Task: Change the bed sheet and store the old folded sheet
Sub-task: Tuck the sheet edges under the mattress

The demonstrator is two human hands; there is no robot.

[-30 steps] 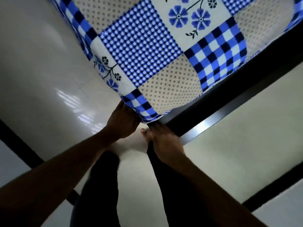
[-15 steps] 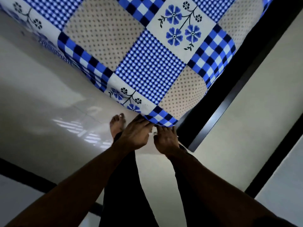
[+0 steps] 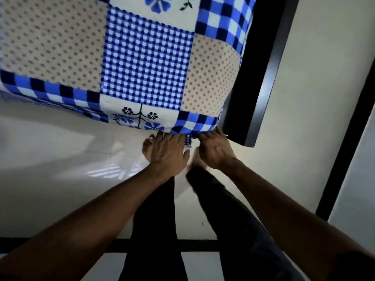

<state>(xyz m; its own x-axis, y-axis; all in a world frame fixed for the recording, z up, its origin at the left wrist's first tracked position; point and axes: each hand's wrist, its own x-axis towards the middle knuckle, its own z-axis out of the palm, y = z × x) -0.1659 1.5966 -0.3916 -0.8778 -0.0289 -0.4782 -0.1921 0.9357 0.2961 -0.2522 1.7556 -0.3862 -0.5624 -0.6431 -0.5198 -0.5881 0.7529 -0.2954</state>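
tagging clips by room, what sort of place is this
Most likely a bedroom: a patchwork bed sheet is stretched over the corner of a bed, a dark bed frame runs beside it, and the floor is pale tile.

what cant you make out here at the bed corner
Head view only.
- Fingertips of the left hand and right hand: under the bed sheet corner, so grip unclear.
- What lies under the sheet: covered by it.
- Rest of the bed frame: cut off by the top edge.
- Right foot: blurred, partly behind the right hand.

left hand (image 3: 170, 154) + right hand (image 3: 215, 151) | reach under bed sheet (image 3: 146, 63) corner | black bed frame (image 3: 261, 57) beside
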